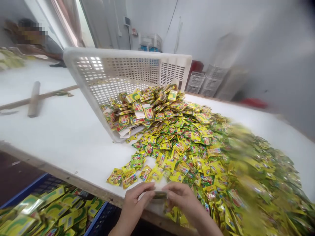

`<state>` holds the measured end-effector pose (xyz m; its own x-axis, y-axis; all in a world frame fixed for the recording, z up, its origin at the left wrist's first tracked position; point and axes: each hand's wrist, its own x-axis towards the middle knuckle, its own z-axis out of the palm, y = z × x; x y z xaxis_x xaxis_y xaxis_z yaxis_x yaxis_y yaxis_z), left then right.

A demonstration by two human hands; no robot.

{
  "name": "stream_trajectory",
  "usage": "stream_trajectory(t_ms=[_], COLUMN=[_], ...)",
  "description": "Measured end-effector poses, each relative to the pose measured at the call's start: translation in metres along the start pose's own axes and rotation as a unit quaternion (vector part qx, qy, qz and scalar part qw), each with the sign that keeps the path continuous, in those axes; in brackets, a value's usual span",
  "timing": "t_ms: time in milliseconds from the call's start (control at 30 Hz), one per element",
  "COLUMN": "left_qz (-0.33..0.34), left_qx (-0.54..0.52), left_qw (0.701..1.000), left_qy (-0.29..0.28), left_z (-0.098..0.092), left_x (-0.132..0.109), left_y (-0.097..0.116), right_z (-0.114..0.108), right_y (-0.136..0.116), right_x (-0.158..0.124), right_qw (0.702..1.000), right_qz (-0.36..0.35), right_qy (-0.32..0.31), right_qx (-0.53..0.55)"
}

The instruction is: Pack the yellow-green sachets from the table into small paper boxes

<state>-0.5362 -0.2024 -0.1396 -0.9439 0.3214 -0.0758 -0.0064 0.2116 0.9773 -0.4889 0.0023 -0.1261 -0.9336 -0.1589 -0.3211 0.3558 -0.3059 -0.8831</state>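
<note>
Close to the table's near edge, my left hand and my right hand pinch the two ends of a small carton. It is seen end-on, greenish and dark in the middle, and its printing cannot be made out. Just beyond my fingers, a large heap of yellow-green sachets spreads over the white table and runs off to the right. A white plastic basket lies tipped on its side behind the heap. Small printed cartons spill from its mouth, some with white flaps open.
Below the table edge at left stands a blue crate with several yellow-green cartons. A wooden-looking bar lies on the table at left. Another person sits at far left. Stacked crates stand by the back wall.
</note>
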Motion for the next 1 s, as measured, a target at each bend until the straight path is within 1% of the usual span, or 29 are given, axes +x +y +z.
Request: stream_trajectory(t_ms=[33, 67, 100, 133, 200, 233, 300, 367, 400, 467, 533, 600, 633, 733, 767, 833, 933, 1000], left_qz=[0.029, 0.054, 0.068, 0.066, 0.017, -0.02, -0.078, -0.089, -0.084, -0.073, -0.064, -0.06, -0.059, -0.053, -0.049, -0.035, 0.011, 0.05], left_qx=[0.017, 0.031, 0.041, 0.043, 0.008, -0.032, -0.117, -0.161, -0.161, -0.145, -0.127, -0.108, -0.099, -0.079, -0.077, -0.079, -0.07, -0.049], left_qw=[0.999, 0.998, 0.996, 0.994, 0.994, 0.993, 0.987, 0.983, 0.983, 0.986, 0.986, 0.987, 0.987, 0.992, 0.993, 0.996, 0.997, 0.997], left_qy=[-0.005, -0.022, -0.047, -0.073, -0.109, -0.109, -0.074, -0.019, 0.005, 0.047, 0.084, 0.106, 0.108, 0.086, 0.069, 0.027, -0.029, -0.044], left_z=[-0.001, -0.002, -0.001, -0.001, 0.002, 0.004, 0.008, 0.012, 0.014, 0.02, 0.025, 0.03, 0.031, 0.03, 0.028, 0.023, 0.016, 0.014], left_x=[0.001, 0.003, 0.006, 0.01, 0.021, 0.026, 0.034, 0.037, 0.036, 0.032, 0.029, 0.025, 0.023, 0.017, 0.016, 0.019, 0.026, 0.027], left_y=[0.002, 0.005, 0.009, 0.013, 0.019, 0.02, 0.019, 0.014, 0.011, 0.004, -0.002, -0.006, -0.007, -0.004, -0.003, -0.004, -0.011, -0.017], right_z=[0.0, 0.002, 0.003, 0.006, 0.01, 0.013, 0.015, 0.014, 0.011, 0.003, -0.005, -0.008, -0.007, 0.0, 0.001, 0.003, 0.002, 0.003], right_y=[0.002, 0.004, 0.006, 0.006, 0.004, 0.002, -0.003, -0.004, -0.003, 0.004, 0.014, 0.023, 0.025, 0.022, 0.02, 0.018, 0.02, 0.022], right_x=[0.0, 0.002, 0.005, 0.009, 0.02, 0.026, 0.034, 0.036, 0.036, 0.037, 0.042, 0.046, 0.046, 0.039, 0.037, 0.034, 0.031, 0.024], right_qw=[1.0, 1.0, 1.0, 0.999, 0.996, 0.994, 0.986, 0.977, 0.975, 0.976, 0.979, 0.983, 0.984, 0.983, 0.981, 0.976, 0.977, 0.968], right_qz=[0.002, 0.007, 0.018, 0.032, 0.045, 0.032, -0.031, -0.093, -0.108, -0.104, -0.09, -0.071, -0.067, -0.094, -0.109, -0.116, -0.12, -0.155], right_qy=[0.001, 0.003, 0.007, 0.015, 0.05, 0.073, 0.109, 0.106, 0.093, 0.078, 0.086, 0.09, 0.091, 0.1, 0.103, 0.119, 0.127, 0.136], right_qx=[-0.002, -0.007, -0.015, -0.025, -0.054, -0.073, -0.119, -0.158, -0.17, -0.175, -0.161, -0.143, -0.135, -0.124, -0.127, -0.139, -0.126, -0.145])
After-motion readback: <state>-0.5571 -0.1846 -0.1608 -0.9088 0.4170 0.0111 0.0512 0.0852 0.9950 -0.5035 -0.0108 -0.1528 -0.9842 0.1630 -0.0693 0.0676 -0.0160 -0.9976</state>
